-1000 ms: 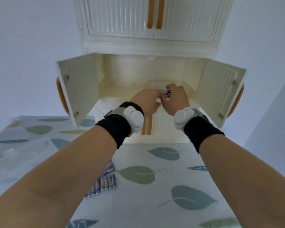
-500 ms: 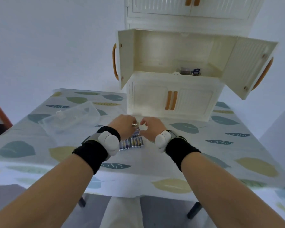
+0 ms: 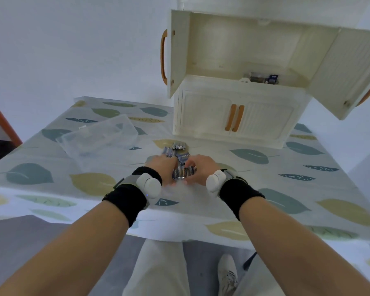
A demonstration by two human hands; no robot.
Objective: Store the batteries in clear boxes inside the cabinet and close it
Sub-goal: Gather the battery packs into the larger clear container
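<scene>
Blue batteries (image 3: 179, 153) lie in packs on the leaf-patterned tablecloth in front of the cabinet. My left hand (image 3: 163, 166) and my right hand (image 3: 199, 167) rest on either side of the nearest pack, fingers curled around it. The cream cabinet (image 3: 233, 116) stands on the table with its middle compartment's two doors (image 3: 178, 52) swung open. Inside that compartment, at the right, sits a small clear box (image 3: 263, 78) holding batteries. An empty clear box (image 3: 98, 136) lies on the table to the left of my hands.
The lower cabinet doors with orange handles (image 3: 234, 117) are closed. The table's front edge (image 3: 179, 231) runs below my wrists. An orange-red frame (image 3: 2, 120) stands at the far left. My legs and a white shoe (image 3: 228, 272) show under the table edge.
Both hands left the small box inside the cabinet, dropped to the table and closed around the battery pack. The view tilted down from the cabinet to the table.
</scene>
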